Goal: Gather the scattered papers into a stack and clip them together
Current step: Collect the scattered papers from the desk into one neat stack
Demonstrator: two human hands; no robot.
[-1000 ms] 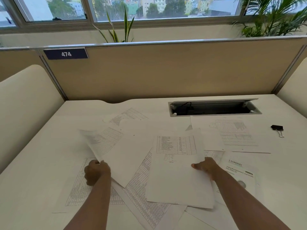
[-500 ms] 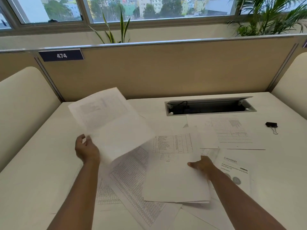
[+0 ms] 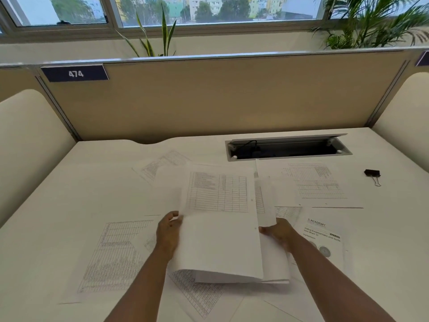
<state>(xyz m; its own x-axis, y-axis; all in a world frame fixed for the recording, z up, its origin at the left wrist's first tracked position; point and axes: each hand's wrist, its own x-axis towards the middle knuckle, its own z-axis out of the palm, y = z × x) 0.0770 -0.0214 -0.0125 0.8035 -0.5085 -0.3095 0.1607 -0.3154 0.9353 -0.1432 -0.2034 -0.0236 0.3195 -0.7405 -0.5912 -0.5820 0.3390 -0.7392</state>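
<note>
White papers (image 3: pixel 220 240) showing grey grid tables, lying on white desk (image 3: pixel 69 205). Binder clip (image 3: pixel 372 173) looking black w/ silver wire handles. Partition (image 3: pixel 232 96) showing tan; number tag (image 3: pixel 75 73) navy w/ white digits.

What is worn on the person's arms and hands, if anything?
Nothing that shows. The left hand and right hand are bare, without gloves; no ring, watch or bracelet is visible. Both forearms are uncovered to the picture's lower edge, so no sleeve appears.

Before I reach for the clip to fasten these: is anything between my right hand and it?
Nothing upright blocks the right hand from the clip; only flat sheets lie on the desk between them.
</note>
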